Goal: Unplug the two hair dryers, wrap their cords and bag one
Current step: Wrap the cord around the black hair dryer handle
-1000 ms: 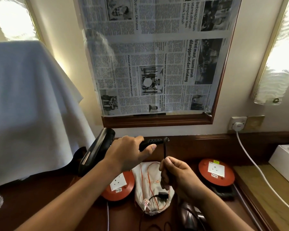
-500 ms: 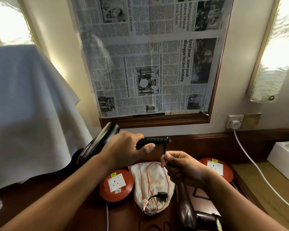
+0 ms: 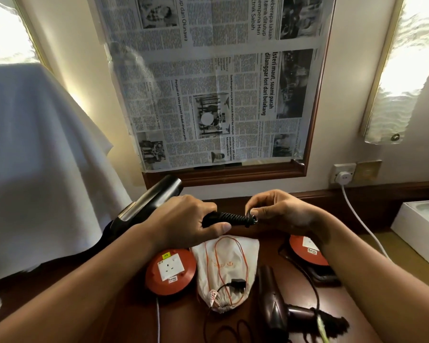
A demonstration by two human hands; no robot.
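Gripping the black hair dryer (image 3: 146,204) by its handle, the left hand (image 3: 183,224) holds firm; right hand (image 3: 280,214) at three o'clock pinches the coiled cord end (image 3: 229,217).

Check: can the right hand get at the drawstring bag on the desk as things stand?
Probably yes, once freed. The right hand pinches the cord at the black hair dryer handle; the drawstring bag lies just below it, nothing covering it.

Dark wooden desktop (image 3: 109,315) bearing two orange socket reels (image 3: 170,272) (image 3: 307,251), a white drawstring bag (image 3: 224,266) between them, a brown hair dryer (image 3: 274,300) just beside the bag, and loose black cord (image 3: 235,329) near the front edge.
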